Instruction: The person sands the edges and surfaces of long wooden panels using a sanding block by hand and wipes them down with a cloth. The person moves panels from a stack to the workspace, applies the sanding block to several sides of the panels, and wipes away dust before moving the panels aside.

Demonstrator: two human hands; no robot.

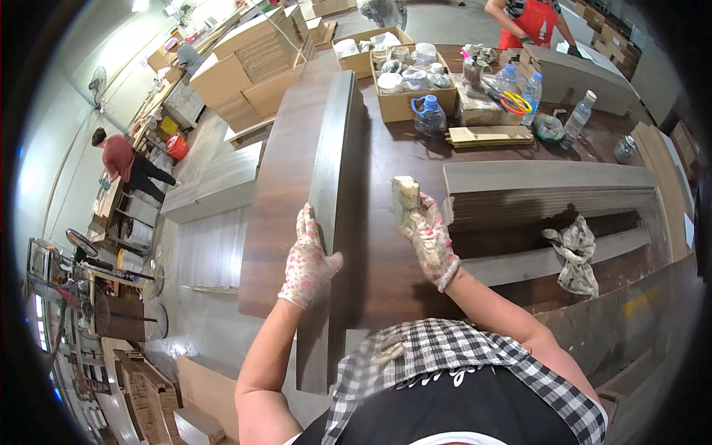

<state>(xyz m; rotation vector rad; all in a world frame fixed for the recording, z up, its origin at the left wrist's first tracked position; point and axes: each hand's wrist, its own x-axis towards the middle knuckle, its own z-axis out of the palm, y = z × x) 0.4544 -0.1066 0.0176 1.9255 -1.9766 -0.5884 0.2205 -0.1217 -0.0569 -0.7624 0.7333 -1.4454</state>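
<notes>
A long stack of narrow grey boards [337,148] lies lengthwise on the brown table [382,245] in front of me. My left hand [310,259], in a white glove with pink flowers, rests flat against the stack's left side, its fingers stretched forward and thumb apart. To the right of the stack, my right hand [434,241], gloved alike, is closed around a stained off-white block [406,194] that looks like a sponge. The block is held above the table, apart from the boards. More grey boards [549,178] lie stacked to the right of this hand.
A crumpled stained cloth [577,248] lies on the right-hand boards. Farther back are a carton of jars [415,96], a blue-topped jug [429,116], plastic bottles [578,119] and scissors [515,102]. A co-worker in a red apron [528,26] stands at the far right.
</notes>
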